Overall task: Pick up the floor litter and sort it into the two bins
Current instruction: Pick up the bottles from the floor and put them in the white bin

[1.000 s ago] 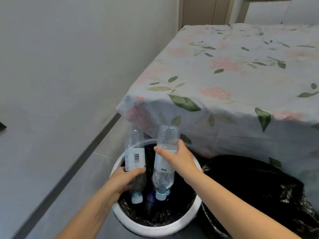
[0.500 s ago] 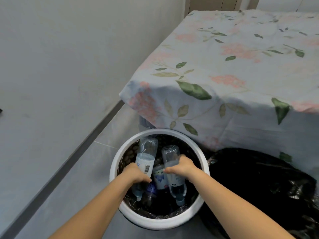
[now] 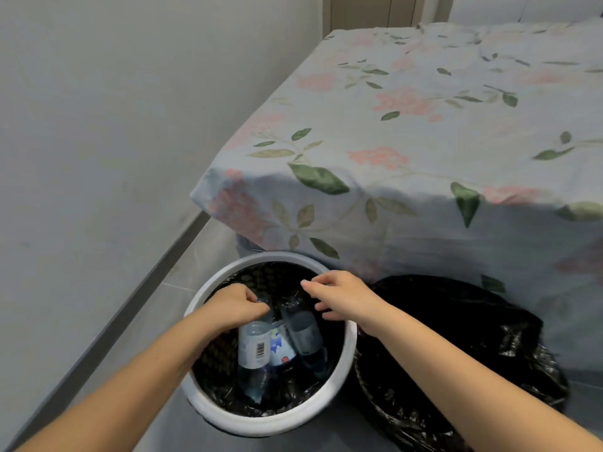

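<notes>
A round white bin [image 3: 346, 370] with a black liner stands on the floor at the bed's corner. Inside it lie three plastic bottles, caps down. One is a clear bottle with a barcode label [image 3: 254, 349], one a darker clear bottle [image 3: 305, 334], and between them one with a blue-and-white label [image 3: 281, 349]. My left hand [image 3: 233, 309] is curled over the bin's left side, fingertips pinching the raised end of the barcode bottle. Above the darker bottle, my right hand [image 3: 341, 295] hovers with spread fingers, apart from it. A second bin lined with a black bag [image 3: 456, 337] stands to the right.
A bed with a floral sheet [image 3: 424, 141] overhangs both bins from behind. A pale wall with a grey baseboard [image 3: 130, 305] runs along the left. Grey floor tiles [image 3: 156, 321] lie between the wall and the white bin.
Both bottles went from held above the white bin to lying deep inside it. My right hand has let go of its bottle and opened; my left hand slid to its bottle's end.
</notes>
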Demonstrator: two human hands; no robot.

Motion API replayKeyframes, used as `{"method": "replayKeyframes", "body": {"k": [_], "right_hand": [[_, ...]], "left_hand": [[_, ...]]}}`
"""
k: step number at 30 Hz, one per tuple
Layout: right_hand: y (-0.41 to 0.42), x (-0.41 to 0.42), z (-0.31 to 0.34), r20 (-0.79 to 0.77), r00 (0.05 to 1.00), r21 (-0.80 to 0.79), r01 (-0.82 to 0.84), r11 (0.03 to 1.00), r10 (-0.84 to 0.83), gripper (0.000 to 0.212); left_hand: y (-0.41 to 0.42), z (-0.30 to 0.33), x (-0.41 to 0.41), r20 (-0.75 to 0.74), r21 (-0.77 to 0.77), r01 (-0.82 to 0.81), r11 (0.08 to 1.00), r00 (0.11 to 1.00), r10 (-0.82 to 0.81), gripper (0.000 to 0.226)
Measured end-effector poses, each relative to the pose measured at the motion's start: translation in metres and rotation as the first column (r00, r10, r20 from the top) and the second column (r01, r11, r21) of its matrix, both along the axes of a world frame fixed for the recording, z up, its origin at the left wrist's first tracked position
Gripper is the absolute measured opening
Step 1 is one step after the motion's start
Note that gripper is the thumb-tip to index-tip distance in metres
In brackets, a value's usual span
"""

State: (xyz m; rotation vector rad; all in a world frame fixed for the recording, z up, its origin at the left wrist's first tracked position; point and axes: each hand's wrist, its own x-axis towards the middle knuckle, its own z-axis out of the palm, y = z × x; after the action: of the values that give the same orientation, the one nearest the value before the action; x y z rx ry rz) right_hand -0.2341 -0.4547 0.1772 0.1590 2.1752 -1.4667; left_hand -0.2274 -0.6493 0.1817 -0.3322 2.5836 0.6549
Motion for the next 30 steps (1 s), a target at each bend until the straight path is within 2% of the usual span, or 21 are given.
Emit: {"method": "replayKeyframes", "body": {"k": [3,6,9,13,18,24,30], "right_hand": [[0.058,0.018,0.031,-0.184,0.983,0.012,0.029,1.000,-0.026,0.025],[0.127,0.040,0.052,-0.354,0.935,0.223,0.086,0.971,-0.001,0.021],[0.203,0.065,0.057,-0.411,0.910,0.422,0.141,0.896,0.051,0.021],[0.307,0.109,0.052,-0.361,0.930,0.632,0.183,0.753,0.077,0.032],[0.429,0.178,0.025,-0.267,0.962,0.747,0.237,0.621,-0.046,0.037],[0.545,0.269,-0.051,-0.059,0.945,0.841,0.221,0.493,-0.323,0.040],[0.611,0.355,-0.109,0.013,0.822,0.863,0.278,0.422,-0.569,0.043]], "left_hand": [[0.035,0.036,0.001,-0.088,0.005,0.145,0.989,0.986,-0.144,0.013],[0.091,0.070,0.003,-0.153,-0.014,0.299,0.954,0.942,-0.298,0.027],[0.163,0.097,0.006,-0.190,-0.045,0.459,0.887,0.868,-0.458,0.035],[0.278,0.116,0.016,-0.213,-0.107,0.672,0.733,0.704,-0.677,0.033],[0.431,0.104,0.037,-0.130,-0.256,0.860,0.441,0.421,-0.898,0.033],[0.571,0.045,0.066,0.019,-0.379,0.915,0.139,0.158,-0.987,0.034],[0.650,-0.016,0.098,0.098,-0.390,0.918,-0.072,-0.036,-0.995,0.031]]}}
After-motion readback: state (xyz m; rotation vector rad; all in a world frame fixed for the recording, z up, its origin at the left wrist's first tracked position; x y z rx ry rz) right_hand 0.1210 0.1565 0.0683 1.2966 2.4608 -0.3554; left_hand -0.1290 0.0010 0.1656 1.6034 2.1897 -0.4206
